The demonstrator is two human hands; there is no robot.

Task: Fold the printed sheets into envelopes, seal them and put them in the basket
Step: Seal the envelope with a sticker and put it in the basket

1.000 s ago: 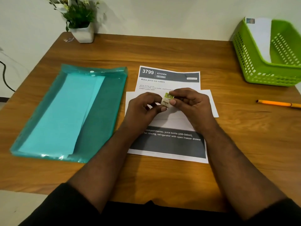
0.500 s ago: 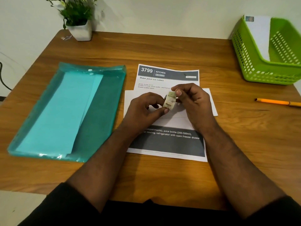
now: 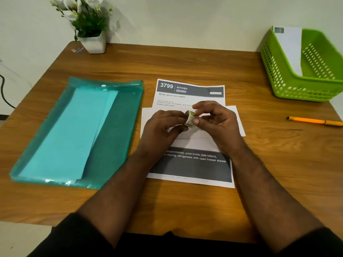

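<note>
Both hands [image 3: 191, 125] pinch a small roll [image 3: 191, 118] above the envelope [image 3: 193, 141].

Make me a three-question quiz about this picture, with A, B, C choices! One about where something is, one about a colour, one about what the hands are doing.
1. Where is the orange pen?
A. In the basket
B. On the table, right of the printed sheet
C. Inside the folder

2. What colour is the basket?
A. Green
B. Red
C. Blue

3. What are the hands doing?
A. Lying flat
B. Writing
C. Holding a small roll

Answers: B, the pen lies on the wood; A, its walls are bright green; C, the left hand and right hand pinch it.
</note>
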